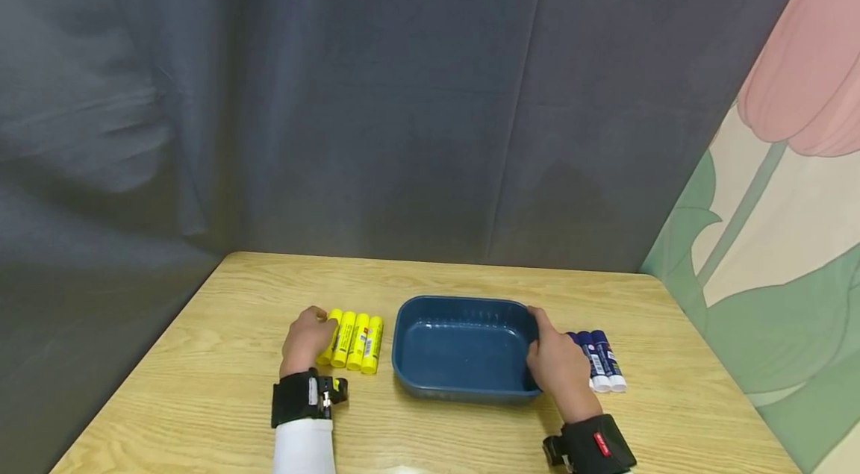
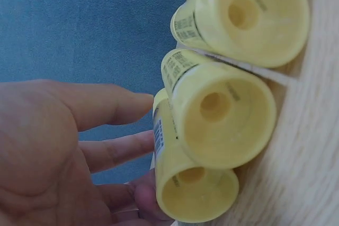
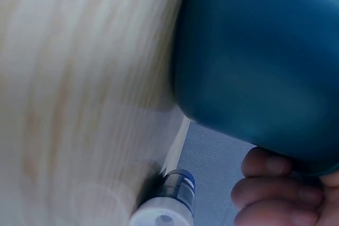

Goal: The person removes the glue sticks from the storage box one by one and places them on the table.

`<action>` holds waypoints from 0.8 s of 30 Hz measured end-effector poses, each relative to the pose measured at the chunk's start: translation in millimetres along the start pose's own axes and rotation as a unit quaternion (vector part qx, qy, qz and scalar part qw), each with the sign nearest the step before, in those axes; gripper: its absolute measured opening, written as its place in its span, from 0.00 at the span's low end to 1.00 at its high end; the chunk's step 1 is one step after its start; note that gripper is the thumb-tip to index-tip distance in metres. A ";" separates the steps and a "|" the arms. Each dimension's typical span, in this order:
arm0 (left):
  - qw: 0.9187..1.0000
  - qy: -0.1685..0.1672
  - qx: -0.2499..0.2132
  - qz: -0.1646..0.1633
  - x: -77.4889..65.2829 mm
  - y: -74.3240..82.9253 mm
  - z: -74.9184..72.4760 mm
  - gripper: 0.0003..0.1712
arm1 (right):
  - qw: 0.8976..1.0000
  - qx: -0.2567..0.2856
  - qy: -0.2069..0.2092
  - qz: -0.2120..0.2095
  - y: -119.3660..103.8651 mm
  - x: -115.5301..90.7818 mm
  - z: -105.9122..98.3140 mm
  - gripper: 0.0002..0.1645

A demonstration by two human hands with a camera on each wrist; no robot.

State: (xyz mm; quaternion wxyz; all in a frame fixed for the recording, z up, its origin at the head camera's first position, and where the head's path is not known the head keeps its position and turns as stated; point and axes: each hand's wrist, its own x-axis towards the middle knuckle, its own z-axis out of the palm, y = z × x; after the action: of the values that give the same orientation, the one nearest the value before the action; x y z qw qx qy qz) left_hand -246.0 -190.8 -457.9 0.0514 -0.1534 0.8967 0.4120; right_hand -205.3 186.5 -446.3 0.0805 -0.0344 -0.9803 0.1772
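Note:
A row of several yellow glue sticks (image 1: 356,340) lies on the table, left of a dark blue rectangular basin (image 1: 463,393). At the outer end of that row, my left hand (image 1: 307,340) pinches the leftmost glue stick (image 2: 172,141), which lies against the fingers in the left wrist view. My right hand (image 1: 561,366) grips the basin's right rim; the thumb is toward the inside, and curled fingers (image 3: 270,194) show outside the wall in the right wrist view. The basin holds nothing visible.
Several dark blue glue sticks with white ends (image 1: 599,362) lie right of the right hand, partly hidden by it. The wooden table (image 1: 430,437) meets a grey curtain (image 1: 403,123) at the back. A flower-patterned cloth (image 1: 793,272) hangs at the right.

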 end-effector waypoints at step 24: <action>0.961 0.118 0.126 0.215 -6.0 55.5 27.6 0.42 | 0.996 -0.003 0.077 -0.051 16.3 43.0 -19.3 0.47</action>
State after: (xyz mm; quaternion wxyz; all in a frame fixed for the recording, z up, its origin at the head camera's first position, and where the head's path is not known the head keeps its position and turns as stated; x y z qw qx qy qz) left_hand -258.8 -134.5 -434.5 -0.1257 0.0030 0.9528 0.2763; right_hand -243.8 212.4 -428.0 0.1648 0.0013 -0.9722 0.1663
